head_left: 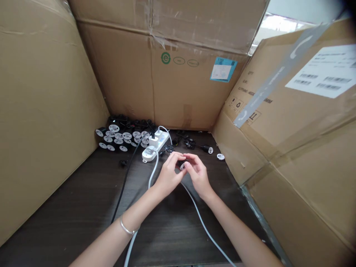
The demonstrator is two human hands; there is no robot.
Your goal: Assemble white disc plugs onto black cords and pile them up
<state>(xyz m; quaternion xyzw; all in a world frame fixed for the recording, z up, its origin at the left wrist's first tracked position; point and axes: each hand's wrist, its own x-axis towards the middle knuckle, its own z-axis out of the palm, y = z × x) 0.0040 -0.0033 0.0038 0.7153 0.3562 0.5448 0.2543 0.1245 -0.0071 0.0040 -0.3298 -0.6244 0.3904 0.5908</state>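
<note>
Nearest, a silver bangle (126, 227) circles the left wrist, and a pale cable (204, 224) runs from under the hands toward the near edge of the dark counter (75, 211); a black cable (121, 196) lies farther left. Past these, the left hand (170, 173) and right hand (199, 175) meet around a small black fitting with a white face (183, 166), held just above the counter. The fingers of both hands are closed on it, the right thumb at the white face; the fingers hide most of its body. Good handling here probably means the left hand steadying the body while the right thumb presses evenly, without tilting the face, and keeping the cable clear of the wrists. Just beyond lie a white power strip (147, 154), a black fitting with a wired end (206, 149) and a loose white disc (220, 157). Farther left, black cylinders with white end faces (118, 136) stand stacked before the rear cardboard panel (183, 98).
</note>
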